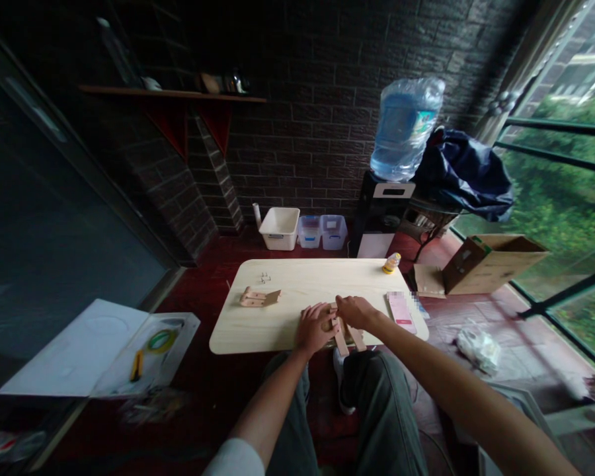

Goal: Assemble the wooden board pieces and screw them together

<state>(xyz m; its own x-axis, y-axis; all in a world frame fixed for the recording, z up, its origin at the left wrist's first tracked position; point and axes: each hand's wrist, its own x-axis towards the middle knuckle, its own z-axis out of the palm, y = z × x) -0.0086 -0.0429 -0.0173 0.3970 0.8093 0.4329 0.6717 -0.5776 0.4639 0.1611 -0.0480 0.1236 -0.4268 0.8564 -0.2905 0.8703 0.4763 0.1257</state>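
A small wooden frame of pale strips (pixel 340 340) lies at the front edge of the light wooden table, two strips jutting out past the edge towards my knees. My left hand (pixel 315 328) is wrapped over its left side, fingers resting on a strip. Closed at the far end of the frame is my right hand (pixel 356 312); its fingertips are pressed together, and what they pinch is hidden. A second wooden piece with a flat panel (pixel 260 297) stands apart at the left of the table. Beyond it lie several small metal hooks or screws (pixel 264 277).
On the table's right are a pink-screened phone (pixel 401 311) and a yellow-capped bottle (pixel 391 263). An open white case (pixel 143 350) with tape sits on the floor at left. Plastic bins (pixel 280 229), a water dispenser (pixel 384 211) and a cardboard box (pixel 490 264) stand beyond the table.
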